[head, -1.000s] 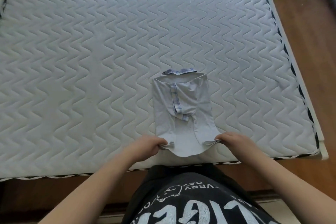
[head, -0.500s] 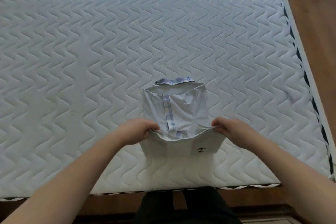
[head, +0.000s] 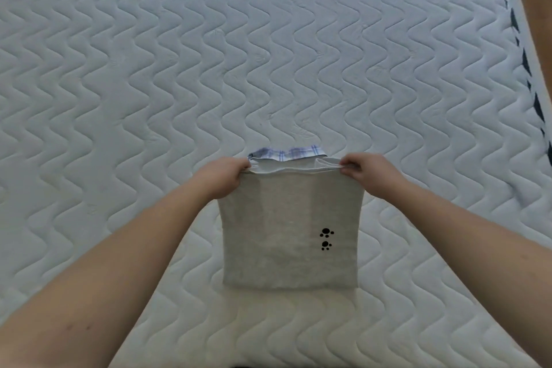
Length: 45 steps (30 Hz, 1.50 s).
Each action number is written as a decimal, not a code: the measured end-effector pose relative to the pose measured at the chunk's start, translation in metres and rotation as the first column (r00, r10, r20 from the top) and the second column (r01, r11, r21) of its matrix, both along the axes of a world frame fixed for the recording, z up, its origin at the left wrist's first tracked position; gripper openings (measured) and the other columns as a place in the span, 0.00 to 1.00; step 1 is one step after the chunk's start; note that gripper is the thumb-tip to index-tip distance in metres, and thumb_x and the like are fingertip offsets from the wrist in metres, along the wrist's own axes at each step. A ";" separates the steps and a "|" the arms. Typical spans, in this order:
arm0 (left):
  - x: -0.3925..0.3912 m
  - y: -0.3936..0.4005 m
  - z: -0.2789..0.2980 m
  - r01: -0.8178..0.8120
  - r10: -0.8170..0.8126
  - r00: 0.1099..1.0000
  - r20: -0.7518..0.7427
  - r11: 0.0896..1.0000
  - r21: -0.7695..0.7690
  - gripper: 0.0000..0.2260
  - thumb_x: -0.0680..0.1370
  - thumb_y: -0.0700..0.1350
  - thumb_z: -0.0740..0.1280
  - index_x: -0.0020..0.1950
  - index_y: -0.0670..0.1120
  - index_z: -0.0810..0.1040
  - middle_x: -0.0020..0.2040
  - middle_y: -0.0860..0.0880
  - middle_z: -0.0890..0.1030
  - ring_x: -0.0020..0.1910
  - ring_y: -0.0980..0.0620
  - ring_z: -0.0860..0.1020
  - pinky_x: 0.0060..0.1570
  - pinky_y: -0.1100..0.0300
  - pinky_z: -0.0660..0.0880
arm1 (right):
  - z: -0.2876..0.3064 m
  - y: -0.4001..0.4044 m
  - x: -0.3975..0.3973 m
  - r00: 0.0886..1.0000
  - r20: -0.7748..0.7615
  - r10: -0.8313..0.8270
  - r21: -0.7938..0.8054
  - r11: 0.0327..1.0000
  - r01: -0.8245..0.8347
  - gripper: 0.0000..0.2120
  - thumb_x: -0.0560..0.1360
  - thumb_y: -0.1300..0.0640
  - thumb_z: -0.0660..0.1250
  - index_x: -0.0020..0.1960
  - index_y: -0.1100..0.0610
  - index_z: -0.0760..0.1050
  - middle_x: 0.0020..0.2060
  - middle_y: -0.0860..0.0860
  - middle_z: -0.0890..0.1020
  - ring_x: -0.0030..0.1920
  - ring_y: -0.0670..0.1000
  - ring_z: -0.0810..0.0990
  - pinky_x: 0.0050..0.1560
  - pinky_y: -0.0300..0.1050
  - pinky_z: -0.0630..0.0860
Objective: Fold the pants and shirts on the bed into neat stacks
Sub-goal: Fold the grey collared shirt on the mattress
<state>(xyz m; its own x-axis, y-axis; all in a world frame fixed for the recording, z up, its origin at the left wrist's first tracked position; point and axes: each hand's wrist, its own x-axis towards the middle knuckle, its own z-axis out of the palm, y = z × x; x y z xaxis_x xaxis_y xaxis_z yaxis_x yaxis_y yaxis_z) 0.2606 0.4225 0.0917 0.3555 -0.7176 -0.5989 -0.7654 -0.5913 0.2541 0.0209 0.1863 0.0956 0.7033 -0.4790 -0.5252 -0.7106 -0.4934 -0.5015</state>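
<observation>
Your left hand (head: 222,178) and right hand (head: 366,174) each pinch a far corner of the folded light-grey paw-print shirt (head: 286,233), lying at 6 o'clock on the white quilted mattress (head: 268,54).

No words, numbers or brand names can be read anywhere. The only mark is a pair of small black paw prints (head: 326,239), one above the other, printed on the folded grey shirt (head: 286,233); they seem to carry no lettering.
</observation>
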 end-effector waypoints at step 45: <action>0.034 -0.041 -0.058 0.097 -0.097 0.995 0.009 0.995 0.005 0.11 0.74 0.53 0.71 0.41 0.47 0.76 0.38 0.47 0.79 0.41 0.44 0.77 0.35 0.55 0.66 | -0.067 -0.019 0.051 0.970 -0.104 0.221 -0.194 0.952 -0.238 0.11 0.72 0.46 0.72 0.46 0.51 0.73 0.40 0.51 0.78 0.47 0.57 0.79 0.38 0.45 0.64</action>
<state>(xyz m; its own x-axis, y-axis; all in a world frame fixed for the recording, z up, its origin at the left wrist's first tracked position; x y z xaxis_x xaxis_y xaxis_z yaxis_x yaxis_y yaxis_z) 0.2942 0.3810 0.0336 0.2902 -0.7463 -0.5991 -0.8212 -0.5156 0.2445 0.0719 0.1668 0.0287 0.7666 -0.4120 -0.4926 -0.5996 -0.7337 -0.3195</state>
